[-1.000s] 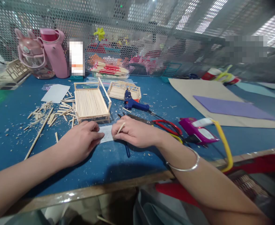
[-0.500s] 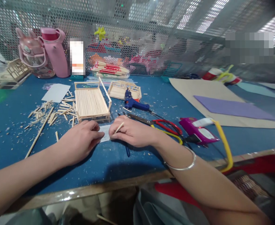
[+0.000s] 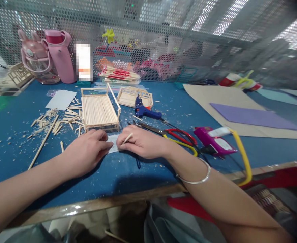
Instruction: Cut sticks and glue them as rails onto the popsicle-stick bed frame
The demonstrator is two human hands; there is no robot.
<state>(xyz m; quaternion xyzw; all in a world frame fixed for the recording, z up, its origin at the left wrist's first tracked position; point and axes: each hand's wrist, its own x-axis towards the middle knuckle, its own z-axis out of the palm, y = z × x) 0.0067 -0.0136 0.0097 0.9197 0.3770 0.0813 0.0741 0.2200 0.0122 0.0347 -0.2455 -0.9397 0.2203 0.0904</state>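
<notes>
Near the table's front, my left hand (image 3: 87, 153) is closed, its thumb and fingertips together at the left edge of a small piece of white paper (image 3: 113, 144). My right hand (image 3: 143, 141) is closed round a thin wooden stick (image 3: 128, 137), whose end pokes out above the thumb. The stick's lower end is hidden by the fingers, which touch the paper's right side. Just behind my hands stands a small bed-like frame (image 3: 99, 109) built of wooden sticks. Scissors with red handles (image 3: 180, 135) lie beyond my right wrist.
A blue glue gun (image 3: 147, 112) lies behind the scissors, and a purple glue gun (image 3: 215, 141) to the right. Cut stick pieces (image 3: 71, 118) litter the left side. Pink bottles (image 3: 59, 57) stand at the back left; purple sheet (image 3: 251, 116) lies right.
My right hand, with the stick, has shifted very slightly left over the paper. My left hand stays in place.
</notes>
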